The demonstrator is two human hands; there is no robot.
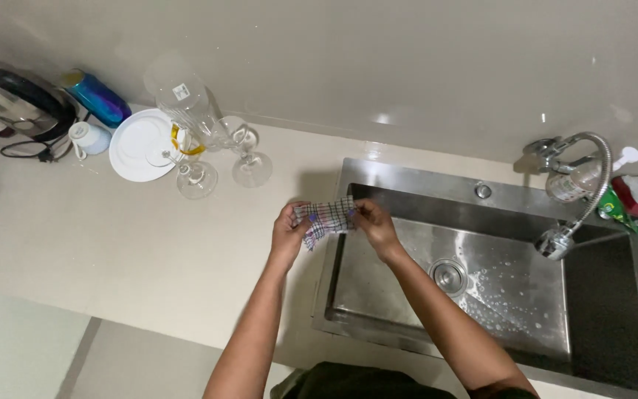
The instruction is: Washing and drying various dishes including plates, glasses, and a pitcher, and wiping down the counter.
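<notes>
Tabletop (112, 244): pale surface spreading to the left of and below both hands; bare near them.
Sink (407, 181): steel basin directly under and to the right of the hands; suds lie around the drain, well right of the right hand.
Tap (577, 192): flexible spout at the far right, well apart from both hands.
Dishes: white plate (138, 144) and upturned stemmed glasses (252, 166) up and left of the left hand, apart from it.
Cloth (325, 219): small checked rag, stretched between the two hands over the sink's left rim.
Left hand (288, 235): fingers pinched shut on the cloth's left end.
Right hand (376, 227): fingers pinched shut on its right end.
Step in hand: judged, cloth being spread or wrung over the basin.
Next move calls for: judged, a firm two-ended grip with the hands kept over the basin.
</notes>
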